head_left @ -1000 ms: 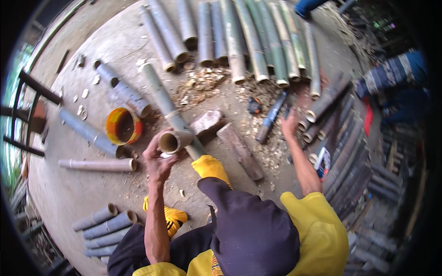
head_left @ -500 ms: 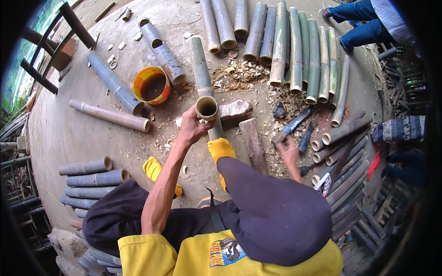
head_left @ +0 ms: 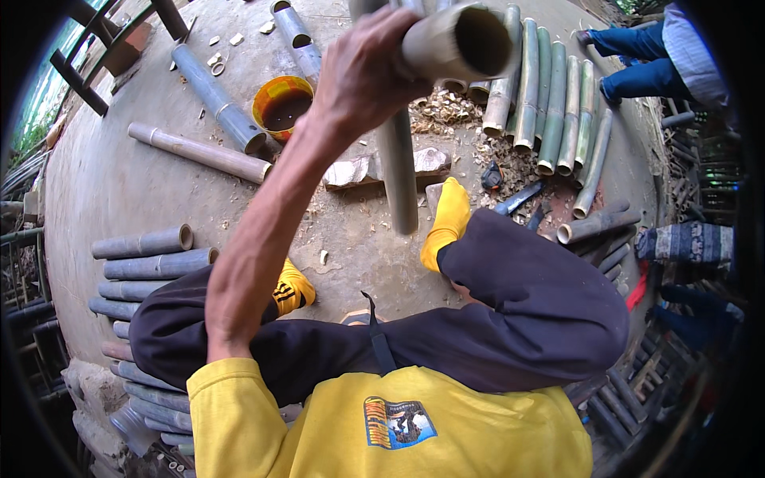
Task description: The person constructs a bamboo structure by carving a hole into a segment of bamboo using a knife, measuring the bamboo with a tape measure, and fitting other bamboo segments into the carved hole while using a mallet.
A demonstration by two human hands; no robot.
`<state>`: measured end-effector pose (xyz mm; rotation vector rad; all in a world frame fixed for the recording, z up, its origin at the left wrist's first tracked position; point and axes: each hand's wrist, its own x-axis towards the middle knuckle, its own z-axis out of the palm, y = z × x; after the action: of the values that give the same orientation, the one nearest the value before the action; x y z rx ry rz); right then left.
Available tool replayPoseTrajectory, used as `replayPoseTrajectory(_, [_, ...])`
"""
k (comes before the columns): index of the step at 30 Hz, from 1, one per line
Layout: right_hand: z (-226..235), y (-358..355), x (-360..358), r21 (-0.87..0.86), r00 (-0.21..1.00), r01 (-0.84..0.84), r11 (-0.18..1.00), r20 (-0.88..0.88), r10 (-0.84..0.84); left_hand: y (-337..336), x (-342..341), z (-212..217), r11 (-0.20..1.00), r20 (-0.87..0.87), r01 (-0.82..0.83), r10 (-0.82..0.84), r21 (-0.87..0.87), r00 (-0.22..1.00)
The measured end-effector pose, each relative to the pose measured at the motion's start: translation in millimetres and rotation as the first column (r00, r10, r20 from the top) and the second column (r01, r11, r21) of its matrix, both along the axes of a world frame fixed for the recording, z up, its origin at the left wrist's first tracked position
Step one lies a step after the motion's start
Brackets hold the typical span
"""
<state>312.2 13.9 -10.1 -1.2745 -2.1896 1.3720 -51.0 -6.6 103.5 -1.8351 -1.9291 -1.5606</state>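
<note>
My left hand [head_left: 368,72] is raised toward the top of the view, fingers wrapped round a bamboo tube [head_left: 430,49]. The tube's open, hollow end points right, and part of it is hidden behind the hand. Beneath it a second length of bamboo [head_left: 398,175] lies across a pale rough block [head_left: 351,172], its near end over the floor between my feet. My right hand is out of sight. Beyond my right knee, a broad knife blade [head_left: 519,197] lies on the floor among shavings.
Several bamboo tubes [head_left: 550,103] lie in a row at far right, others [head_left: 155,240] at left. A yellow-orange bucket [head_left: 256,111] of dark liquid stands beyond my left arm. A tape measure [head_left: 492,175] lies near the knife. Another person's legs [head_left: 637,52] show at far right.
My left hand has lifted the bamboo tube up and turned its open end to the right. The right hand has gone from view near the knife. My right knee and foot have shifted right.
</note>
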Motion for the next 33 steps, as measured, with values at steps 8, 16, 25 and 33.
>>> replayPoseTrajectory(8, [24, -2, -3, 0.074, 0.995, 0.053, 0.996, -0.084, -0.047, 18, -15, 41, 0.945, -0.455, 0.017, 0.142, 0.327, 0.879])
replayPoseTrajectory(16, [27, 2, -14, 0.113, 0.994, 0.034, 0.993, -0.107, -0.022, 27, -22, 34, 0.935, -0.507, 0.045, 0.15, 0.352, 0.849])
replayPoseTrajectory(25, [22, 1, -64, 0.159, 0.985, -0.096, 0.983, -0.125, 0.117, 21, -24, 19, 0.921, -0.591, 0.056, 0.2, 0.385, 0.781])
replayPoseTrajectory(33, [-3, 9, -144, 0.289, 0.954, -0.253, 0.923, -0.085, 0.288, 25, -28, 19, 0.956, -0.562, 0.024, 0.152, 0.294, 0.813])
